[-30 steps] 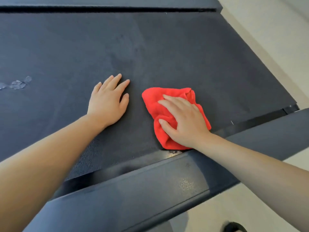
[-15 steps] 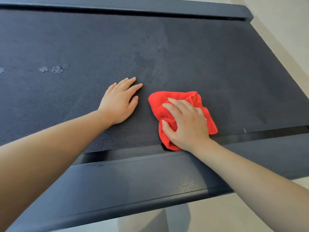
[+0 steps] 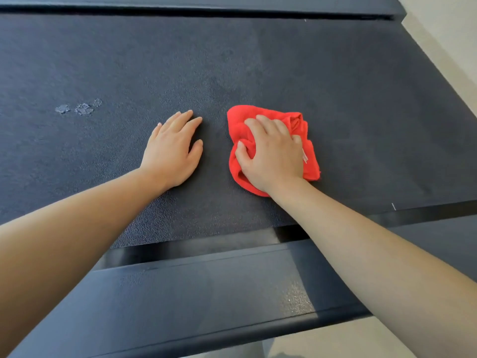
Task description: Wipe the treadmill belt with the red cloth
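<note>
Our right hand [image 3: 271, 153] presses on the red cloth [image 3: 299, 125], fingers curled into its bunched folds and thumb dug into a crease, gripping it against the treadmill belt [image 3: 284, 68]. The cloth shows past the hand on its far, left and right edges. Our left hand [image 3: 170, 148] lies flat on the belt just beside the cloth, fingers straight, not touching it. 3 pale smudges [image 3: 82, 109] sit further left

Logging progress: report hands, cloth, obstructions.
Right hand grips red cloth on treadmill belt. Left hand flat on belt. Pale spots left of hands; nothing blocking.
</note>
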### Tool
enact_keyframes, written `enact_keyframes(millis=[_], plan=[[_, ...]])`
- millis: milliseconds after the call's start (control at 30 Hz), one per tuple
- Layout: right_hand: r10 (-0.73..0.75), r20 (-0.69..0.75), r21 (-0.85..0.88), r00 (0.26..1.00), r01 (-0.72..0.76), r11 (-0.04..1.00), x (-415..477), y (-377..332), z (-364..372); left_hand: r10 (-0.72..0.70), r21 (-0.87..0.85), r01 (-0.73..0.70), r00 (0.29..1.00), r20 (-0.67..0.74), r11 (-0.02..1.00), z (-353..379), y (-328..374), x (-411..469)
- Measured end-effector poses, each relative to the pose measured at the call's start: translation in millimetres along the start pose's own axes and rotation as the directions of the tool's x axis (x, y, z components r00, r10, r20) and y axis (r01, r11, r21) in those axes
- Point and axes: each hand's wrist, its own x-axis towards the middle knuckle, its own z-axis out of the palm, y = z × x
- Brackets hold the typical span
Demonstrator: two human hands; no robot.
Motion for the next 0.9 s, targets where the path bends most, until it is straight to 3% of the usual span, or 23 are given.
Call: enact_keyframes(millis=[433, 633, 900], plan=[[0.037, -0.048, 0.031, 0.998, -0.035, 0.999, 102.5, -2.3, 33.6, 0.015, 0.060, -0.017, 0.999, 0.037, 0.998, 8.1, -32.9, 116.8], [0.032, -0.042, 0.066, 0.999, -0.029, 0.997, 172.2, 10.0, 48.4, -0.156, 0.082, 0.157, 0.988, -0.021, 0.984, 17.2, -31.5, 177.3], [-0.006, -0.007, 0.090, 1.000, 0.007, 0.996, 284.2, 31.9, 68.0, -0.194, 0.100, 0.198, 0.980, -0.050, 0.975, 20.6, -31.4, 179.4]])
